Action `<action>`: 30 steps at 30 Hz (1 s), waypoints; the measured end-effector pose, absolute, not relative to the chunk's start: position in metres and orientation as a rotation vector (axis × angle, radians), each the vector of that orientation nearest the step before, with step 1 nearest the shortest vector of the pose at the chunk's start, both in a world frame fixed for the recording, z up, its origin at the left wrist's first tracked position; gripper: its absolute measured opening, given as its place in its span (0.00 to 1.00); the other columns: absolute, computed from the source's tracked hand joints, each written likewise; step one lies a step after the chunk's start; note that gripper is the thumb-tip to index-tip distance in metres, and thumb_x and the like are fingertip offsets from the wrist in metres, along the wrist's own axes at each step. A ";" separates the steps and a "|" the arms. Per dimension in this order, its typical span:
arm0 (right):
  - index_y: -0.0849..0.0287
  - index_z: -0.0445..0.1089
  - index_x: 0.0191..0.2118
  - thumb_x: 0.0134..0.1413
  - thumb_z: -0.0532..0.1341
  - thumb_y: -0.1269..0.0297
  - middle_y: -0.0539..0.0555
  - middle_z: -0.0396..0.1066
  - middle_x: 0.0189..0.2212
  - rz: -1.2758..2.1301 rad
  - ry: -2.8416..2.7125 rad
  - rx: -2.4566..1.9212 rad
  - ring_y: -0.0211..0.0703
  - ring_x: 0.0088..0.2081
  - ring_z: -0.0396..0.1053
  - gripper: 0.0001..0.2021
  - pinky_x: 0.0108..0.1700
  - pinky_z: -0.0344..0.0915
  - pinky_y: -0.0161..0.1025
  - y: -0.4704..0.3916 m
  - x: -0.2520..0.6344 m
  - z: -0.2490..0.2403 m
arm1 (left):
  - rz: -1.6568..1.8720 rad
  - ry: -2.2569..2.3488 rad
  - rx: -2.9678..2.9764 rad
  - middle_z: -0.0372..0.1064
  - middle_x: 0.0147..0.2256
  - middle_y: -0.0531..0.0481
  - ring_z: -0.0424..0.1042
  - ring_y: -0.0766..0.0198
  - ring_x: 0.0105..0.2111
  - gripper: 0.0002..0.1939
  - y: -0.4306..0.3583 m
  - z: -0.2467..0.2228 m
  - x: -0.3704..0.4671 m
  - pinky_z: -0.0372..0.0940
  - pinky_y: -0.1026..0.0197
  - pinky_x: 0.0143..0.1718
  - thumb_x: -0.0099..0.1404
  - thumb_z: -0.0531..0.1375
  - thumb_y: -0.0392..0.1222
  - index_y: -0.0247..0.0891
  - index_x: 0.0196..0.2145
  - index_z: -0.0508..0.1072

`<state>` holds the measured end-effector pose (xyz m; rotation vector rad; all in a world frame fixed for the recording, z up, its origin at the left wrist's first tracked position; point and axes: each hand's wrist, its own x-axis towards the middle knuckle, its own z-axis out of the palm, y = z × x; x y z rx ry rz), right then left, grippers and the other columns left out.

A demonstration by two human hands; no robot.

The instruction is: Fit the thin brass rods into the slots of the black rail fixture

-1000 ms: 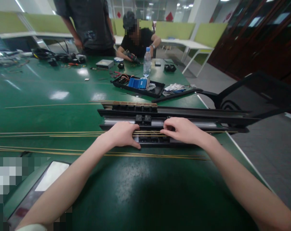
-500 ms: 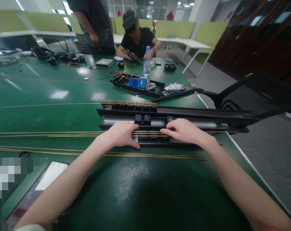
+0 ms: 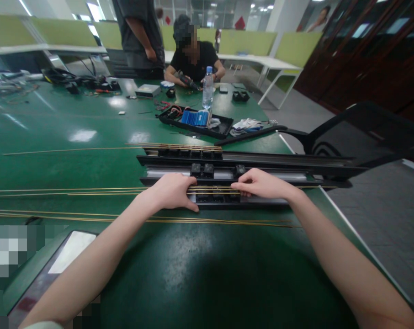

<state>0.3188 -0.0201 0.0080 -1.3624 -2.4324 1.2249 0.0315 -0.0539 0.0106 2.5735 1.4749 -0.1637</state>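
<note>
My left hand (image 3: 171,191) spans the nearest black rail (image 3: 258,206), with its thumb at the near edge and its fingers toward the far edge. Thin brass-coloured rods (image 3: 210,190) run lengthwise over this rail and under my left hand. The fingertips of my right hand (image 3: 255,183) are pinched together on the rods, farther right along the rail. Small black blocks (image 3: 218,197) sit in the channel between both hands, partly hidden by the rods. Directly behind lies a second rail (image 3: 278,176) holding black blocks (image 3: 209,171).
More brass-coloured rods (image 3: 227,222) lie in front on the green table (image 3: 141,283). A black tray (image 3: 224,130), a water bottle (image 3: 208,89) and gloves (image 3: 246,126) are behind the rails. A co-worker (image 3: 193,57) sits across with a power tool. An office chair (image 3: 374,132) stands right.
My right hand has shifted slightly right, its fingers drawn closer into a pinch on the rods. My left hand keeps its place. The standing person behind has moved a little to the right.
</note>
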 end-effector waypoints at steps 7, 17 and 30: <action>0.60 0.72 0.25 0.54 0.57 0.36 0.54 0.73 0.23 1.338 -2.402 -1.346 0.40 0.24 0.67 0.28 0.30 0.61 0.36 -0.016 0.324 0.004 | -0.188 1.489 2.560 0.78 0.40 0.44 0.76 0.48 0.40 0.35 -0.054 0.011 0.032 0.65 0.56 0.37 0.49 0.63 0.70 0.42 0.46 0.74; 0.61 0.73 0.27 0.54 0.58 0.38 0.54 0.73 0.24 1.385 -2.410 -1.322 0.39 0.25 0.67 0.27 0.30 0.63 0.35 -0.014 0.330 0.005 | -0.181 1.480 2.562 0.78 0.39 0.44 0.76 0.48 0.39 0.35 -0.054 0.011 0.032 0.65 0.56 0.37 0.49 0.63 0.70 0.42 0.45 0.75; 0.62 0.74 0.30 0.53 0.60 0.38 0.52 0.70 0.24 1.429 -2.405 -1.319 0.40 0.28 0.66 0.26 0.33 0.63 0.36 -0.013 0.347 0.004 | -0.178 1.474 2.586 0.78 0.40 0.44 0.76 0.47 0.40 0.36 -0.055 0.010 0.030 0.66 0.55 0.37 0.50 0.62 0.72 0.42 0.47 0.74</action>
